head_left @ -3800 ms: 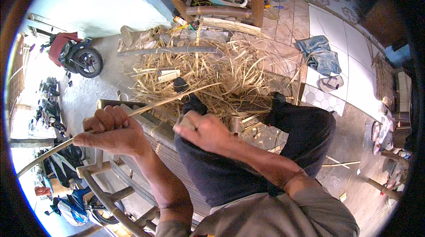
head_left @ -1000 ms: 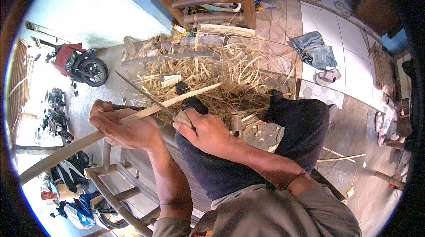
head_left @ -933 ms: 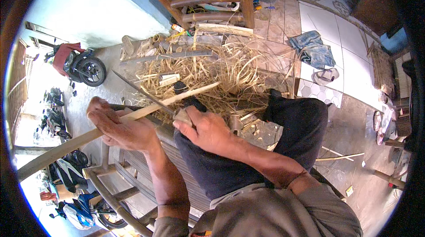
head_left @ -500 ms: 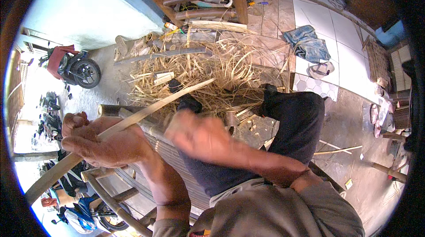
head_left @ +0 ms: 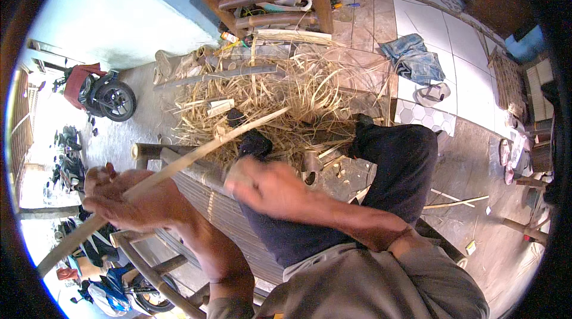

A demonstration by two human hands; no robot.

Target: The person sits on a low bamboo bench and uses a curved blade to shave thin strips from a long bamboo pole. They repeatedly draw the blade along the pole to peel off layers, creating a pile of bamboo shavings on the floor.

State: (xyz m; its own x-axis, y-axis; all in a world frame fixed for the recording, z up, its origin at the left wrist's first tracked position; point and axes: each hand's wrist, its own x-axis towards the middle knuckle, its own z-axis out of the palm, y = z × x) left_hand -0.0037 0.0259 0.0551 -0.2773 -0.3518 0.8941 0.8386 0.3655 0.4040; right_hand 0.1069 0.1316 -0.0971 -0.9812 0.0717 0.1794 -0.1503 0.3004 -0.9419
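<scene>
A long pale bamboo strip (head_left: pixel 179 167) slants from the lower left up toward the middle. It lies across the palm of my left hand (head_left: pixel 146 200), whose fingers and thumb curl about it. My right hand (head_left: pixel 268 191) is closed in a fist just below the strip's upper part, over my lap. Motion blurs its fingers, and what they may grip is hidden. A gap shows between that fist and the strip.
Beyond my knees lies a heap of bamboo shavings (head_left: pixel 298 89). Under me is a slatted bamboo seat (head_left: pixel 220 203). A bamboo chair (head_left: pixel 268 6) with tools stands at the back. Folded jeans (head_left: pixel 411 59) lie on the tiles; a motorcycle (head_left: pixel 98 92) stands left.
My left hand has sunk slightly, and the lower part of the bamboo strip has moved down with it. My right fist has shifted a little and stays blurred.
</scene>
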